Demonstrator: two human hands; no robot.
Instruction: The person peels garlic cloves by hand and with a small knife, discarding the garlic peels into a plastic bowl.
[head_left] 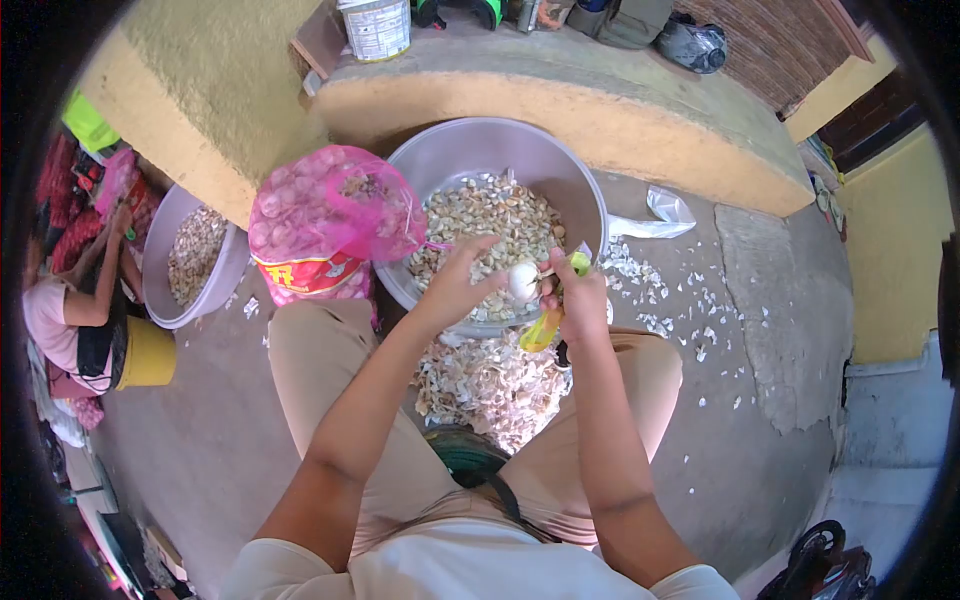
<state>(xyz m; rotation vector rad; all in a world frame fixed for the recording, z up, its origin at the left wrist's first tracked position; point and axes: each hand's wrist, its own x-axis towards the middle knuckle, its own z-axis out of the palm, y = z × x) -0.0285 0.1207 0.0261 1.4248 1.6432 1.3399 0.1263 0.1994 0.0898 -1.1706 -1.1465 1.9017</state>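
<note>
A white garlic bulb (523, 281) is over the near part of a large grey tub (582, 190), which holds many loose garlic cloves (500, 205). My left hand (461, 284) is just left of the bulb, its fingers apart, holding nothing. My right hand (578, 290) is closed at the bulb's right side, around a tool with a yellow-green wrapped handle (541, 331); the tool's working end is hidden. Below the tub, between my knees, lies a heap of papery garlic skins (490, 385).
A pink mesh sack of garlic bulbs (300, 215) leans left of the tub. Farther left, a person (80, 300) sits on a yellow bucket (148, 352) beside another tub (165, 220). Skin scraps and a white plastic bag (665, 213) lie right; a raised ledge (560, 105) is behind.
</note>
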